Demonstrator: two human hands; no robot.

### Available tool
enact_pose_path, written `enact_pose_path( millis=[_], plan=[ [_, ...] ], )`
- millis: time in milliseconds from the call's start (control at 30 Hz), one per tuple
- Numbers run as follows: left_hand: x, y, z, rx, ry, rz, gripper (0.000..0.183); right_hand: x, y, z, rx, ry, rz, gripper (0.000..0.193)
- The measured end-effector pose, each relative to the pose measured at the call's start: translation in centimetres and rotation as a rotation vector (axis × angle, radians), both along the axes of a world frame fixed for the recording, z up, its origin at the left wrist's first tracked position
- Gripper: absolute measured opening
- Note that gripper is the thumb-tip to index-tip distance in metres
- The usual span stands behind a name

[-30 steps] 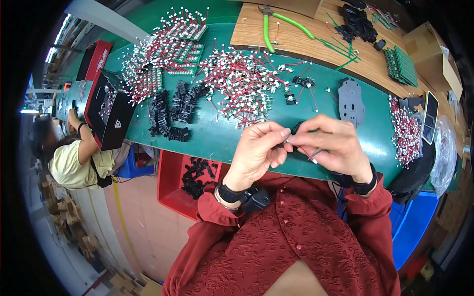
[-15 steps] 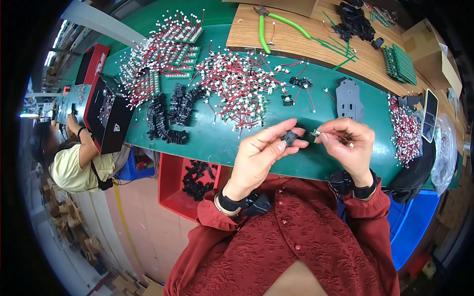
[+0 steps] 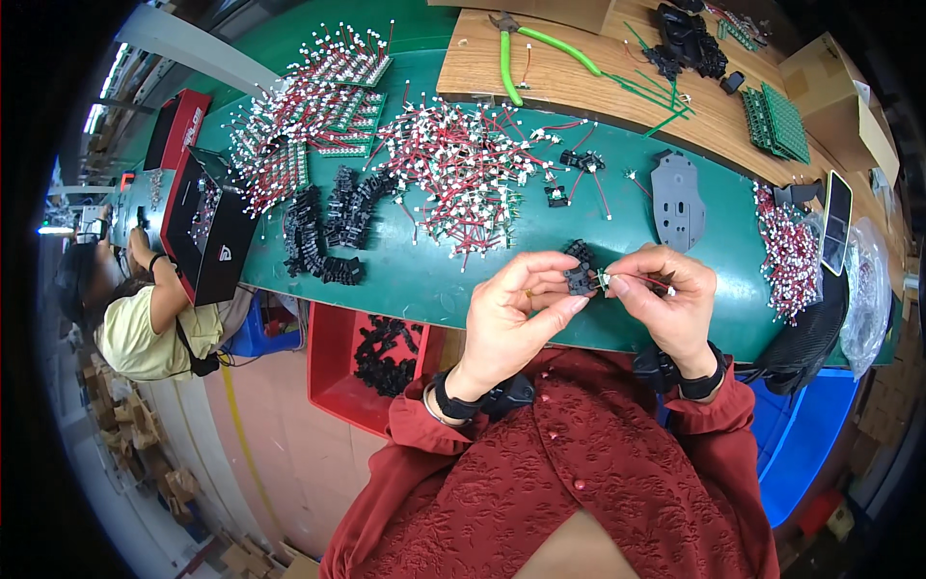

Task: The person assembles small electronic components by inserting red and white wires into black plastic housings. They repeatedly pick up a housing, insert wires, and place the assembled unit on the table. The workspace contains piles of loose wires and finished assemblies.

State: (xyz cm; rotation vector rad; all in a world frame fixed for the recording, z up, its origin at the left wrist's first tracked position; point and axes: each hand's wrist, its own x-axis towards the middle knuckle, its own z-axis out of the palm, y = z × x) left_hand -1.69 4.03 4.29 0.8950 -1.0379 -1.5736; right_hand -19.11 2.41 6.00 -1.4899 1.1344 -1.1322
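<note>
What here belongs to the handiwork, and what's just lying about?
Probably in use:
black plastic part, left hand
red-wired green-white piece, right hand
heap of similar pieces

Apparently lying about:
green-handled metal pliers
flat grey slotted plate

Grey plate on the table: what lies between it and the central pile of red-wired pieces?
The head view shows small black parts and a few red-wired pieces there.

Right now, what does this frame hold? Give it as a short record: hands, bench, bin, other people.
Left hand: holding black plastic part
Right hand: pinching small wired board, beside that part
Green bench: heap of red-wired pieces, rows of black parts, grey plate
Wooden surface: green-handled pliers
Red bin: black pieces inside
Nearby: co-worker in yellow top
</note>
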Motion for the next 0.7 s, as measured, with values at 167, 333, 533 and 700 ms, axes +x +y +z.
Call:
enact_pose_path(
  millis=[167,333,533,700],
  plan=[
    [-0.4,0.2,-0.5,-0.254,-0.294,0.159,0.028,0.6,0.7,0.0,-0.001,-0.018,-0.062,0.007],
    [-0.6,0.1,-0.8,-0.390,-0.380,0.163,0.034,1.0,1.0,-0.3,-0.040,-0.037,-0.117,0.007],
    [-0.5,0.1,-0.3,-0.018,0.073,-0.044,0.034,-0.2,0.2,-0.3,-0.043,-0.005,0.031,0.006],
    [0.1,-0.4,-0.6,0.125,0.211,-0.160,0.031,-0.2,0.1,-0.6,-0.084,-0.044,0.068,0.010]
  ],
)
